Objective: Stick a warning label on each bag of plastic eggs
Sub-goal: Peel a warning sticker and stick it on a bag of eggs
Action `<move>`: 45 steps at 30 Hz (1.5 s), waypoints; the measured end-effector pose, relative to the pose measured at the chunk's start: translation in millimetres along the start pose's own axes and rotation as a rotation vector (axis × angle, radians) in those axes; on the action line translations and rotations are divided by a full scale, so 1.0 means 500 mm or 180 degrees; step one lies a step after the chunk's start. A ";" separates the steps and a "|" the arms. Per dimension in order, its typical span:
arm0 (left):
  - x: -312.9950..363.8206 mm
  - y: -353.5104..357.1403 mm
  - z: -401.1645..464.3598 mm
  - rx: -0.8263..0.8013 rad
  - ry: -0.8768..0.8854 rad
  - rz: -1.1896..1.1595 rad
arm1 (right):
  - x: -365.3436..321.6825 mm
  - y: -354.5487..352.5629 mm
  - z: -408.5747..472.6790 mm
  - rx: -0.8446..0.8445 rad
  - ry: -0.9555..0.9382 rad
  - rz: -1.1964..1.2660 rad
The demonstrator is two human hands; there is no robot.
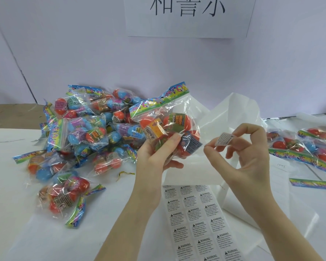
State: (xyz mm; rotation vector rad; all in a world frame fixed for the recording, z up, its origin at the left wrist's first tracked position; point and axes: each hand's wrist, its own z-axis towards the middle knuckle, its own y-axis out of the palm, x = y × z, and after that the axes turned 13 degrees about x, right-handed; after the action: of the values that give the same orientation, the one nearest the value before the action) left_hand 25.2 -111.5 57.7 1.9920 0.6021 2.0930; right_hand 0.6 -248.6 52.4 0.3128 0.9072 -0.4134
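Observation:
My left hand grips a clear bag of orange plastic eggs from below and holds it upright above the table. A small white warning label is stuck on a fingertip of my right hand, just right of the bag and apart from it. A sheet of warning labels lies flat on the table between my forearms. A pile of several egg bags covers the table at the left.
Several more egg bags lie at the right edge. Crumpled white plastic sheeting sits behind my hands. A paper sign hangs on the pale wall. A small yellow tie lies near the pile.

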 end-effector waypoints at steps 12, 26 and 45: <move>0.013 -0.012 0.010 -0.0276 -0.0396 -0.0263 | -0.009 -0.020 0.025 -0.0049 0.0432 0.0320; -0.005 -0.009 0.018 0.0056 -0.0238 0.0188 | -0.011 -0.017 0.029 0.0407 -0.0109 -0.0449; -0.012 0.005 0.002 -0.0269 0.0090 0.0570 | -0.009 -0.009 0.001 -0.0969 -0.0544 -0.0732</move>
State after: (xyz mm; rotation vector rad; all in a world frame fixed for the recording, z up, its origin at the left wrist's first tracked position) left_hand 26.7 -116.0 53.5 2.0402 0.3446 2.2105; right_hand -3.4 -252.0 55.9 -0.1063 0.8264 -0.4977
